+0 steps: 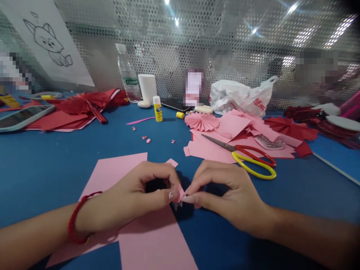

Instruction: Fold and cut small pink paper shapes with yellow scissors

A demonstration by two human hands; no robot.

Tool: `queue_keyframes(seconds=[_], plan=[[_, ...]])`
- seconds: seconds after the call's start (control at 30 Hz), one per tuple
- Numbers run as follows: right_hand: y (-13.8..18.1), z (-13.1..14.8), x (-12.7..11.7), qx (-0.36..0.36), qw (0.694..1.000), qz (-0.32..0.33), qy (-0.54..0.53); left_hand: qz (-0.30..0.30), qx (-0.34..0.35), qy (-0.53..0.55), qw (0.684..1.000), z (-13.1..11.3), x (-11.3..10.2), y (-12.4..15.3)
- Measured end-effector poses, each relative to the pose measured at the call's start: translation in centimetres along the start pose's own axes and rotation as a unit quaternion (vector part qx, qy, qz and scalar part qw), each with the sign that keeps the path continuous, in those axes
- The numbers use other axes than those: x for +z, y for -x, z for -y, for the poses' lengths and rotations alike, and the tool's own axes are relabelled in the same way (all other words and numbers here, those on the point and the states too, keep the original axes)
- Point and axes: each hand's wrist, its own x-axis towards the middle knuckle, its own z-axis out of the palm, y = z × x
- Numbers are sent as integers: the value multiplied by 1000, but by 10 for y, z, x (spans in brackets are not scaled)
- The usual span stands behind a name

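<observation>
Between my two hands is a small piece of pink paper (180,192). My left hand (149,187) pinches it between thumb and fingers, above a large pink sheet (157,240) on the blue table. From the other side my right hand (222,187) meets the same piece, its thumb and fingertip pressed together at the edge. Fingers partly cover the paper, so its exact shape is hidden. Just behind the left fingers lies a small pink paper scrap (172,162). Scissors (239,152) with one red and one yellow handle rest beyond my right hand.
A glue stick (158,110) stands upright, its yellow cap (180,115) nearby. Behind are a water bottle (129,78), a white cup (147,88) and a white plastic bag (242,95). Pink folded paper (202,122) lies right, red paper (64,118) left. A perforated metal panel (168,48) closes the back.
</observation>
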Motion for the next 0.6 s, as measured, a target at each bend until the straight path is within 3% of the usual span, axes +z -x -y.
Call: queue_keyframes(seconds=[0.2,0.3,0.6], plan=[[-3,2,1,198,977,22,-71,-9,44,-150,988,-6,2,-3],[-4,2,1,262,959,28,-99,-7,66,-185,981,-8,3,-4],[-6,1,-2,283,947,47,-143,8,106,-209,972,-6,2,-5]])
